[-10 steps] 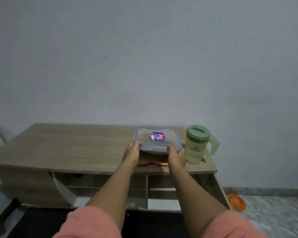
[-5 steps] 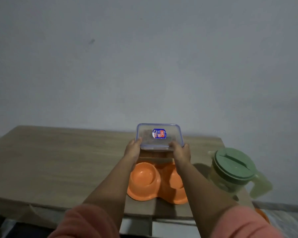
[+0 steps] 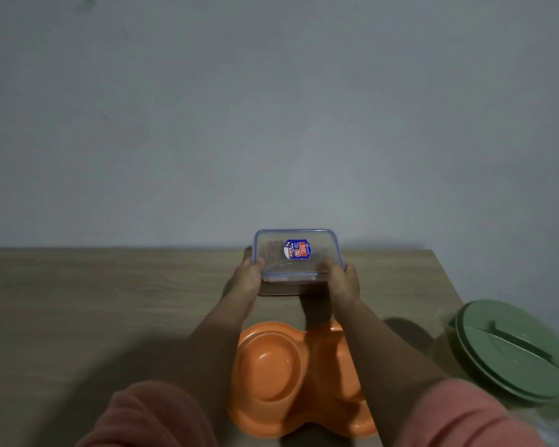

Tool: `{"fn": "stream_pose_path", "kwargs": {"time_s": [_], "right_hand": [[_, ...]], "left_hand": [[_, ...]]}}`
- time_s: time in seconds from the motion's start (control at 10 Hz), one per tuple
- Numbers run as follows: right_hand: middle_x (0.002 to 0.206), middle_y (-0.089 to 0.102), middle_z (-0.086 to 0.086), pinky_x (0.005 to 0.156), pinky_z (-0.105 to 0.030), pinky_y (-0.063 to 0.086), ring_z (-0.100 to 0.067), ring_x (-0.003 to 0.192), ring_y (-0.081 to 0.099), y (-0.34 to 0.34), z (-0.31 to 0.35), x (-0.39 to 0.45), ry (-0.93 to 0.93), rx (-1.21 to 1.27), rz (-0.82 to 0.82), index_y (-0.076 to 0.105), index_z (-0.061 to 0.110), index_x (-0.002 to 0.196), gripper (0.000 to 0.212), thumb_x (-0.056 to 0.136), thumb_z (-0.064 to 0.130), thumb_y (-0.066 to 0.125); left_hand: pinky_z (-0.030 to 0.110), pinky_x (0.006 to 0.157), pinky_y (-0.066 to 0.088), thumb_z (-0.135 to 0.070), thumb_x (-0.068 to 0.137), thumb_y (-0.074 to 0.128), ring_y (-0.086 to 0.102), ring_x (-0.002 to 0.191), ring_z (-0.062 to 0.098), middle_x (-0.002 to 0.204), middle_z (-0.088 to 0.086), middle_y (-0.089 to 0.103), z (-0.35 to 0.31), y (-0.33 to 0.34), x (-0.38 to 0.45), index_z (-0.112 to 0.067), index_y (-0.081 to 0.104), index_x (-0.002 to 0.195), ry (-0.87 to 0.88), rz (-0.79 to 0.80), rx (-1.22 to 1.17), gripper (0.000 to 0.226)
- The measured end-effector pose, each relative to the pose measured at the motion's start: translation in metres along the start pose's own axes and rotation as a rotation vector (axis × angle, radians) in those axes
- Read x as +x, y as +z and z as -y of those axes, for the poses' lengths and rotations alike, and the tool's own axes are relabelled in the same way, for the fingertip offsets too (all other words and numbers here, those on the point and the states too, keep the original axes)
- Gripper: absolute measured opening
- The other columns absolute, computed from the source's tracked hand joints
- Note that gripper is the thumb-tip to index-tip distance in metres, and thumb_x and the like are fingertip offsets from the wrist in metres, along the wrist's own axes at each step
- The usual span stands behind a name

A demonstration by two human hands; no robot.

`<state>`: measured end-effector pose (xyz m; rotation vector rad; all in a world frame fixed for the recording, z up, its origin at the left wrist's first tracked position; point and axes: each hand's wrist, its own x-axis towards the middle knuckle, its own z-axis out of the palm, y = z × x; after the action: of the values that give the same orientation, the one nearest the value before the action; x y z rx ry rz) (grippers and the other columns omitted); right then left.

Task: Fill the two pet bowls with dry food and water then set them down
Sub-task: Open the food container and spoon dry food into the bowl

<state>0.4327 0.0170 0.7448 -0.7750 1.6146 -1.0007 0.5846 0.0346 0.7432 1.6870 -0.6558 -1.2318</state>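
A: What's in the clear food container [image 3: 296, 262]?

B: Brown dry food, lid on. The left hand [image 3: 244, 280] and right hand [image 3: 342, 283] grip its two sides, above the counter [image 3: 94, 301].

A: And the orange double pet bowl [image 3: 291, 379]?

B: On the counter's near edge, both wells dry. The green-lidded pitcher [image 3: 510, 350] stands right of it.
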Motion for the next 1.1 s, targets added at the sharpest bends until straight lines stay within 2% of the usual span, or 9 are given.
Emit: {"fn": "stream_pose_path", "kwargs": {"time_s": [0.1,0.2,0.4,0.6,0.7,0.8,0.9,1.0,1.1], "right_hand": [[0.105,0.060,-0.014,0.077,-0.035,0.048,-0.025,0.089,0.056,-0.002,0.000,0.012,0.007,-0.019,-0.019,0.058,0.002,0.107,0.036,0.087,0.032,0.058],[0.111,0.063,-0.016,0.087,-0.041,0.049,-0.029,0.097,0.058,0.001,0.004,0.025,0.004,-0.058,-0.083,0.062,0.006,0.098,0.037,0.087,0.040,0.053],[0.137,0.048,-0.026,0.107,-0.040,0.034,-0.038,0.128,0.044,0.009,0.030,0.062,0.029,-0.383,-0.088,0.050,-0.008,0.130,0.066,0.103,0.041,0.014],[0.142,0.042,-0.025,0.109,-0.041,0.034,-0.037,0.131,0.041,0.012,0.028,0.071,0.048,-0.465,-0.050,0.033,-0.002,0.143,0.050,0.104,0.024,0.014],[0.137,0.047,-0.025,0.104,-0.041,0.035,-0.038,0.127,0.045,0.012,0.029,0.072,0.035,-0.504,-0.131,0.042,-0.003,0.134,0.047,0.104,0.020,0.013],[0.134,0.049,-0.025,0.103,-0.043,0.039,-0.038,0.122,0.048,0.016,0.031,0.063,0.071,-0.443,-0.148,0.042,-0.001,0.134,0.055,0.102,0.037,0.018],[0.138,0.041,-0.025,0.104,-0.050,0.039,-0.040,0.124,0.044,0.014,0.028,0.055,0.159,-0.269,-0.284,0.032,0.002,0.140,0.067,0.096,0.053,0.030],[0.141,0.038,-0.027,0.105,-0.048,0.038,-0.042,0.127,0.042,0.012,0.019,0.039,0.230,-0.162,-0.363,0.030,-0.001,0.140,0.070,0.094,0.051,0.041],[0.136,0.046,-0.026,0.099,-0.051,0.046,-0.043,0.121,0.049,0.029,0.003,0.011,0.356,0.096,-0.276,0.035,0.000,0.134,0.078,0.083,0.053,0.061]], "left_hand": [[0.040,0.099,0.047,-0.019,0.098,0.046,0.058,0.120,0.036,0.128,0.019,0.061,0.002,0.004,0.011,-0.003,0.059,0.124,-0.049,-0.080,-0.011,0.033],[0.046,0.098,0.049,-0.041,0.085,0.038,0.061,0.110,0.036,0.121,0.018,0.065,0.016,0.003,0.048,-0.010,0.067,0.111,-0.019,-0.193,0.209,0.050],[0.041,0.109,0.037,-0.050,0.101,0.010,0.050,0.127,0.036,0.136,0.023,0.054,-0.005,0.010,0.075,0.001,0.055,0.130,-0.097,-0.289,0.571,0.074],[0.040,0.115,0.029,-0.035,0.105,0.007,0.040,0.138,0.035,0.148,0.022,0.042,-0.004,0.010,0.087,-0.003,0.036,0.147,-0.098,-0.198,0.650,0.060],[0.039,0.112,0.031,-0.037,0.105,0.005,0.044,0.134,0.035,0.143,0.023,0.048,-0.003,0.008,0.090,0.000,0.040,0.143,-0.109,-0.238,0.687,0.064],[0.040,0.110,0.032,-0.039,0.104,0.009,0.045,0.133,0.035,0.143,0.022,0.048,-0.003,0.009,0.089,-0.002,0.039,0.143,-0.104,-0.260,0.704,0.061],[0.045,0.106,0.037,-0.037,0.101,0.027,0.045,0.127,0.039,0.137,0.022,0.047,-0.014,0.006,0.076,-0.004,0.044,0.131,0.062,-0.358,0.815,0.048],[0.047,0.103,0.039,-0.033,0.101,0.029,0.043,0.125,0.035,0.133,0.019,0.047,-0.036,0.006,0.072,-0.006,0.047,0.128,0.276,-0.289,1.001,0.042],[0.045,0.100,0.042,-0.030,0.104,0.026,0.050,0.120,0.032,0.129,0.017,0.055,-0.058,0.019,0.073,-0.005,0.053,0.128,0.420,-0.066,1.192,0.044]]}}
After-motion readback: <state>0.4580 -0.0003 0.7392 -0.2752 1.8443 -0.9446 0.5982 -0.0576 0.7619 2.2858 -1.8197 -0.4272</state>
